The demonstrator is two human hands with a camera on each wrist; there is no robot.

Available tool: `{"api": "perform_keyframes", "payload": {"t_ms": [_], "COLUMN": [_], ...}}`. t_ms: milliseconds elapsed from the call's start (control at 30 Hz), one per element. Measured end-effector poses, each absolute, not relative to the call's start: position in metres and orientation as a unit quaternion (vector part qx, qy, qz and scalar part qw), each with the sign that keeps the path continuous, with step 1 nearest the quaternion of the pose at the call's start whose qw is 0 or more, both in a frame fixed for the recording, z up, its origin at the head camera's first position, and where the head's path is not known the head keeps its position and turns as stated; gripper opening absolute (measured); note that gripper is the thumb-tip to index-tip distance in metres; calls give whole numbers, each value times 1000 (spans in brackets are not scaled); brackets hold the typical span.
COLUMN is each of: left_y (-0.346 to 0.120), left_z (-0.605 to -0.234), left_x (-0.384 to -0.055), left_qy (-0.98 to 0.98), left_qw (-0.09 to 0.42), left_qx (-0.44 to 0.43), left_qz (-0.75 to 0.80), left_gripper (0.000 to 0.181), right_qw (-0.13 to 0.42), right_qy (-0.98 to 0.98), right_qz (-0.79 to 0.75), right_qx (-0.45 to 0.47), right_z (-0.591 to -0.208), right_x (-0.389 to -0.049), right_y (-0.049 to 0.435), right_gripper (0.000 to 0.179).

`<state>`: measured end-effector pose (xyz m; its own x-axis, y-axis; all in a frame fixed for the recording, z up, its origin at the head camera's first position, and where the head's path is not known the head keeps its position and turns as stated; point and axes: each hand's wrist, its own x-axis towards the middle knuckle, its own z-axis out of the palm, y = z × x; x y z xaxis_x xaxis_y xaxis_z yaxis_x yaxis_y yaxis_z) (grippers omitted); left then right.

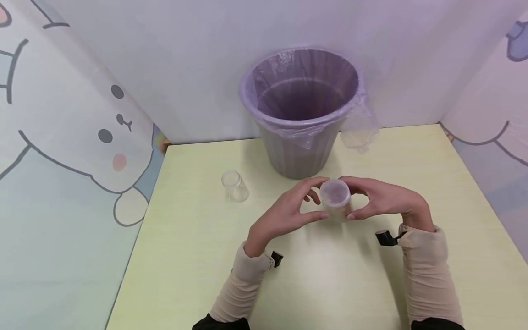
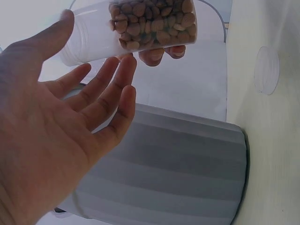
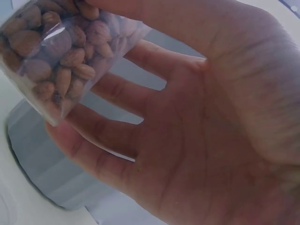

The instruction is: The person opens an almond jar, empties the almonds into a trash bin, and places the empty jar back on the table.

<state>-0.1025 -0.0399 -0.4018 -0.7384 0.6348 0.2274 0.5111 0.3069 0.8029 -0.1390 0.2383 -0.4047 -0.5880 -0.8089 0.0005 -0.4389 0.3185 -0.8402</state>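
Note:
A clear plastic jar (image 1: 336, 195) of almonds stands upright in the air in front of the bin. My right hand (image 1: 381, 197) holds it from the right, thumb and fingers around its lower part. From the left, my left hand (image 1: 284, 213) is spread around the jar's upper end, its thumb and forefinger tips close to the side; whether they touch cannot be told. In the left wrist view the almonds (image 2: 159, 21) fill the bottom part, and the upper part is whitish. The right wrist view shows the almonds (image 3: 61, 51) up close through the wall.
A grey bin (image 1: 297, 151) lined with a thin clear bag (image 1: 360, 123) stands at the table's back. Left of it, an empty clear jar (image 1: 235, 185) stands on the pale yellow table (image 1: 198, 256). A clear round disc (image 2: 267, 70) lies on the table in the left wrist view.

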Motion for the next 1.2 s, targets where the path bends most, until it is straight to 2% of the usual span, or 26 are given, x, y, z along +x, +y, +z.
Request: {"api": "perform_keyframes", "payload": {"t_ms": [233, 633, 1200], "left_y": [-44, -59, -63], "left_z": [-399, -404, -398], "left_x": [-100, -103, -105], "left_qy": [817, 816, 835], "left_qw": [59, 24, -6], "left_qx": [355, 367, 384], "left_qz": [451, 446, 394], "left_gripper": [73, 57, 60], "right_qw": [224, 262, 322], "right_qy": [769, 776, 729], "right_qz": [-420, -415, -467], "right_qx": [-427, -397, -385], "right_z": [-412, -415, -418], "right_x": [-140, -140, -144], "right_y": [226, 217, 216], "right_gripper": [52, 53, 56]}}
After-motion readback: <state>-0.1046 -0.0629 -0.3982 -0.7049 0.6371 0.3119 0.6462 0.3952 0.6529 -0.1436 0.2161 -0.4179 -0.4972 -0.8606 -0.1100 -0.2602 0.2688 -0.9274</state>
